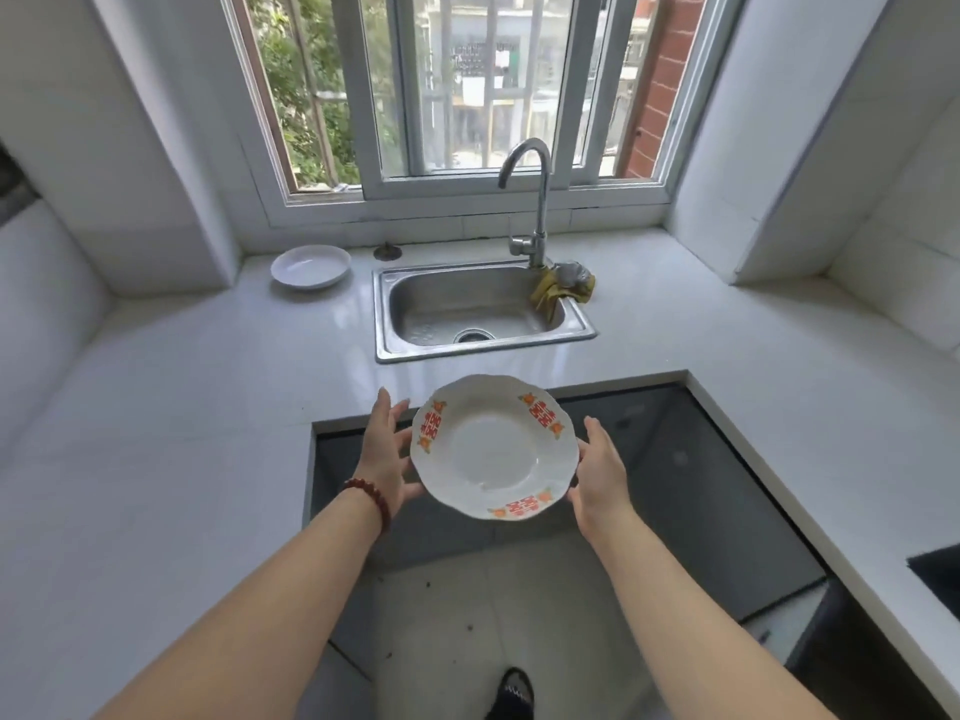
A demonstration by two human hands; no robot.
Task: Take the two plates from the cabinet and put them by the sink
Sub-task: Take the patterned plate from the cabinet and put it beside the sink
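Observation:
I hold a white scalloped plate (493,449) with red and orange motifs on its rim, in the air in front of the counter edge, tilted a little toward me. My left hand (387,457) grips its left rim and my right hand (600,472) grips its right rim. A plain white plate (310,266) lies on the white counter just left of the steel sink (384,324), near the back wall. The sink basin holds no dishes.
A curved tap (535,200) stands behind the sink, with a yellow cloth and a scrubber (563,288) draped over the sink's right corner. A sink plug (387,250) lies on the counter behind. The white counter (182,407) wraps around me in a U. A dark hob corner (937,574) shows at right.

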